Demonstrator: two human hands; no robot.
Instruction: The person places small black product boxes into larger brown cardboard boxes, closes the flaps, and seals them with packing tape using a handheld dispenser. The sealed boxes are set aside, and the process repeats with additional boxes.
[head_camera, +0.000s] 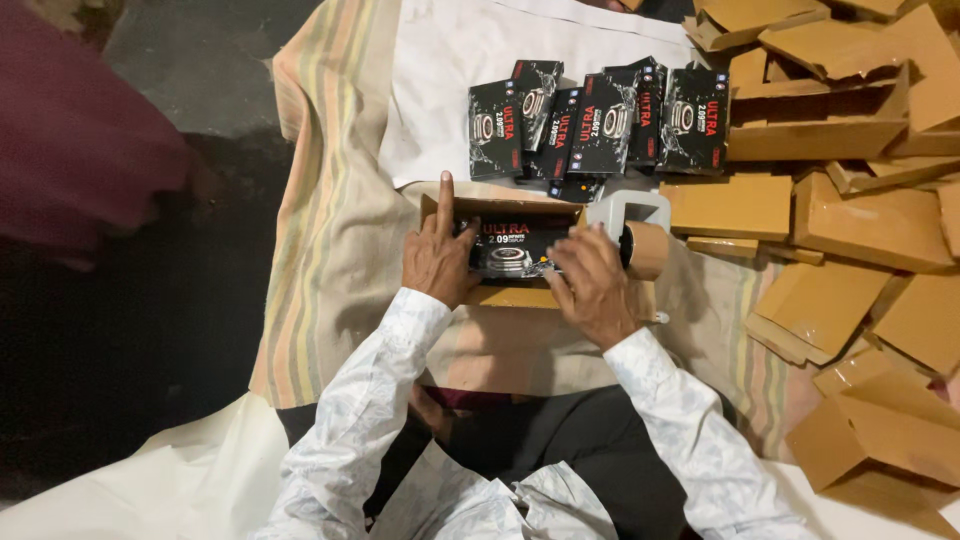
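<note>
Both hands grip the black box: left hand (437, 262) on its left end, right hand (592, 285) on its right. Black box (512, 246) lies between them, long axis left-right, inside the open carton (500, 296). Tape dispenser (640, 235) just beyond the right hand.

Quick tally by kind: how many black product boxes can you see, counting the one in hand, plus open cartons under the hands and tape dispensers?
Black product boxes standing in the row: 6
Black product box under both hands: 1
Open brown carton around it: 1
Tape dispenser: 1
Total: 9
The loose brown cartons at the side overlap too much to count.
</note>
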